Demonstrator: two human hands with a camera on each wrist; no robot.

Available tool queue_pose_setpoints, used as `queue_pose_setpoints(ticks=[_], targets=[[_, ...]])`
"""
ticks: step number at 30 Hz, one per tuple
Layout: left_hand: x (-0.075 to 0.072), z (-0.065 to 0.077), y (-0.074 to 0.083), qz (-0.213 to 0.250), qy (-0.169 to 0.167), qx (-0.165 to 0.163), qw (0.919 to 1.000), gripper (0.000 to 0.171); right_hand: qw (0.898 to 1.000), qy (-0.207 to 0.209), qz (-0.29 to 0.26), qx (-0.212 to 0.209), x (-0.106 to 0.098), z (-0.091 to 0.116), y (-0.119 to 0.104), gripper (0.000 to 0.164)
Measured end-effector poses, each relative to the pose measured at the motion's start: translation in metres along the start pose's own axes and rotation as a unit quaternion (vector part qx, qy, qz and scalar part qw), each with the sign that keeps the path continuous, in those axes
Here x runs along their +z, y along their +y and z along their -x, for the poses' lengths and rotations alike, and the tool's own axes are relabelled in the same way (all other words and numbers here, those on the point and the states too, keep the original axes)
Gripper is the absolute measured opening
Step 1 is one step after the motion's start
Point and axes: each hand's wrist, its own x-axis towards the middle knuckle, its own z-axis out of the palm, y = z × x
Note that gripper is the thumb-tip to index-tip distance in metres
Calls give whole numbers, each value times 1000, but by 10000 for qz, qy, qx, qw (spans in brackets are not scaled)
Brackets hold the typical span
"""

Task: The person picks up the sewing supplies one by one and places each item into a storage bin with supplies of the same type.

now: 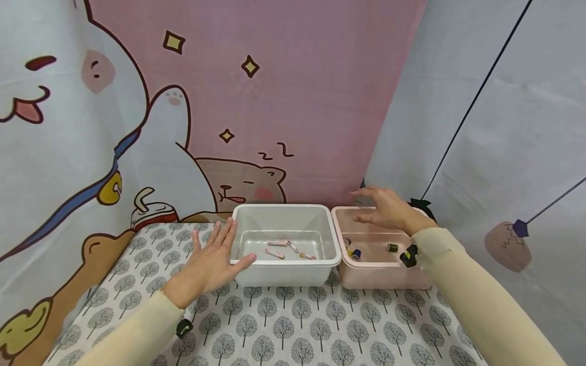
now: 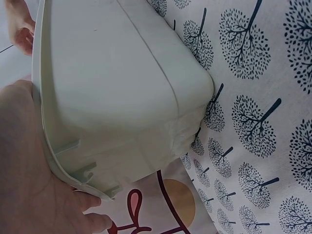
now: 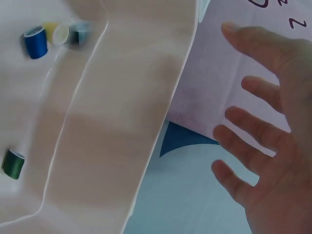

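Observation:
My left hand (image 1: 208,262) rests at the left rim of a white plastic bin (image 1: 284,275), its fingers spread and fairly straight. In the left wrist view, the palm lies along the rim of the same bin (image 2: 112,83). Several small, slim pink-and-white pieces (image 1: 275,253) lie on the bin's floor. Over the back of a pink bin (image 1: 382,279) hovers my right hand (image 1: 389,209), fingers apart and nothing between them. Inside that bin are thread spools: a green one (image 3: 13,164) on the right, and a blue one (image 3: 35,42) beside a yellow one (image 3: 50,30) and paler ones on the left.
Both bins stand side by side on a tree-print cloth (image 1: 284,325), close to a cartoon-patterned curtain (image 1: 293,101) behind. The curtain also covers the left and right sides. Each wrist carries a small black device (image 1: 409,255).

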Motion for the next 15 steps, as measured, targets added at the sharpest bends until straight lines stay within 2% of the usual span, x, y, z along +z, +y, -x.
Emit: queue_pose_setpoints(ticks=[7, 15], targets=[[0, -2, 0, -30, 29, 2, 10000, 119, 9998, 12, -104, 145, -4, 9, -4, 73], [0, 0, 1, 8, 0, -18, 10000, 119, 9999, 112, -37, -40, -1, 17, -1, 71]])
